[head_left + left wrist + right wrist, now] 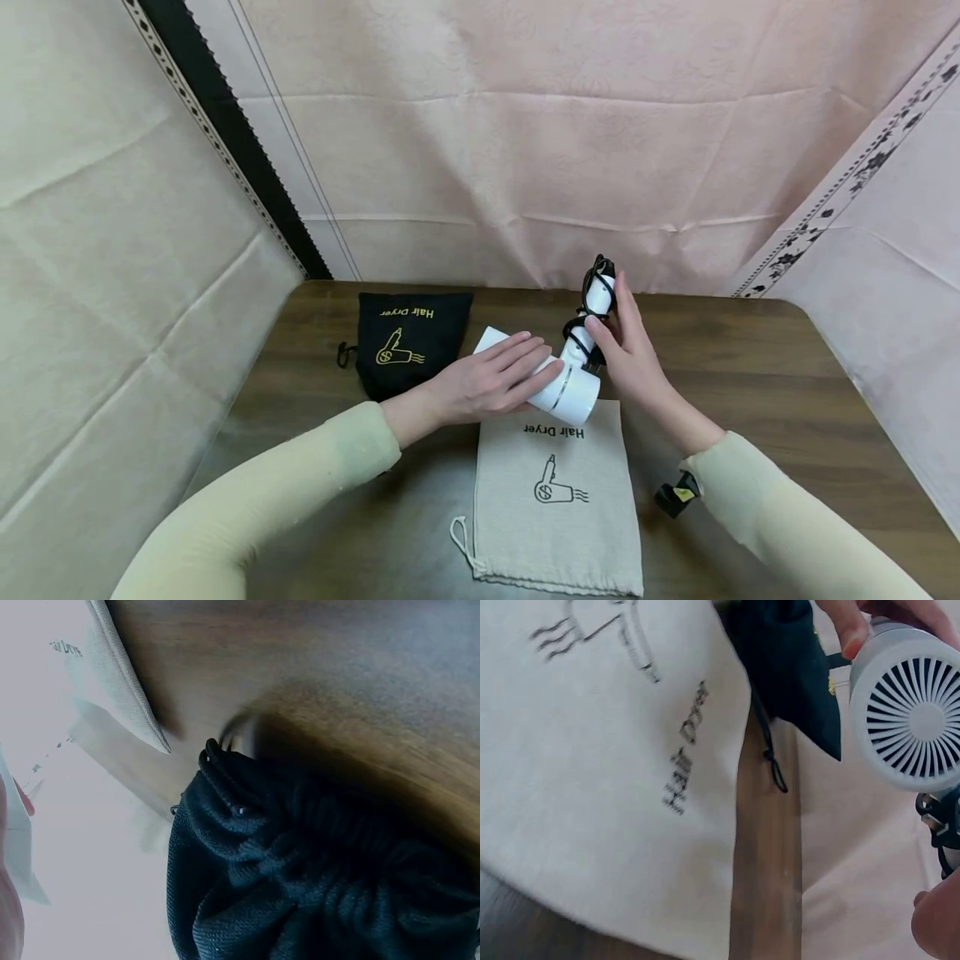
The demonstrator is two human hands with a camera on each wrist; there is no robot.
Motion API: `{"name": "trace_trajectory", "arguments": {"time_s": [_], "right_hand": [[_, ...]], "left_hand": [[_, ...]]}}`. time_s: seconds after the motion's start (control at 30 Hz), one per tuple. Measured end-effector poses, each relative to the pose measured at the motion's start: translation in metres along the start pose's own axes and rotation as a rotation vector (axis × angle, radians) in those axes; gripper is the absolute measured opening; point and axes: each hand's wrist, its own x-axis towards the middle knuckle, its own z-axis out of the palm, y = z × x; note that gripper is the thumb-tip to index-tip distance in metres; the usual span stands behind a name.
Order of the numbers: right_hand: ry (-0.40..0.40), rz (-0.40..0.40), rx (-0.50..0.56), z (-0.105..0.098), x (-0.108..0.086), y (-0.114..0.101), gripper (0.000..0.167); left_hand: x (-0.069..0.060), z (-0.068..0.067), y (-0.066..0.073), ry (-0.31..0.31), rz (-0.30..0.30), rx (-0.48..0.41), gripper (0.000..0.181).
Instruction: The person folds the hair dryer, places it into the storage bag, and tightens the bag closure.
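Holding a white hair dryer (573,396) with both hands, you have it at the middle of a brown wooden table (735,367). Your left hand (495,379) grasps the barrel, its fingers laid together across the top; the right-wrist view shows its thumb on the other side. Your right hand (633,358) grasps the handle (600,296), thumb in front, fingers along the far side. A black cord (576,325) is wound around that handle, and its plug (941,817) sits just beside the barrel's slotted grille (926,724).

Seen from above, the grille end overlaps the edge of a pale drawstring bag (555,525); whether it touches the cloth, you cannot tell. A black pouch (412,342) with a gold dryer drawing lies left, near your left wrist.

To handle it well, let the left hand bear the barrel, likely the heavier part. Press the cord's coils lightly under your right thumb; loose ones could snag. Turn barrel and handle together, so neither grip twists, and mind the plug's prongs near the cloth.
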Motion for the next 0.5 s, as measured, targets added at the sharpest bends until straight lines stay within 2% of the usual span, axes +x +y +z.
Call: {"name": "trace_trajectory", "arguments": {"time_s": [0.17,0.33,0.5], "right_hand": [[0.041,-0.027,-0.025,0.004,0.007,-0.002,0.08],[0.041,-0.071,-0.104,0.006,0.011,-0.003,0.084],[0.023,-0.086,-0.117,0.01,0.014,-0.002,0.082]], "left_hand": [[0.003,-0.001,0.001,0.001,0.012,0.018,0.055],[0.002,-0.001,0.002,0.001,0.025,0.031,0.054],[-0.001,-0.002,0.001,0.001,0.042,0.029,0.053]]}}
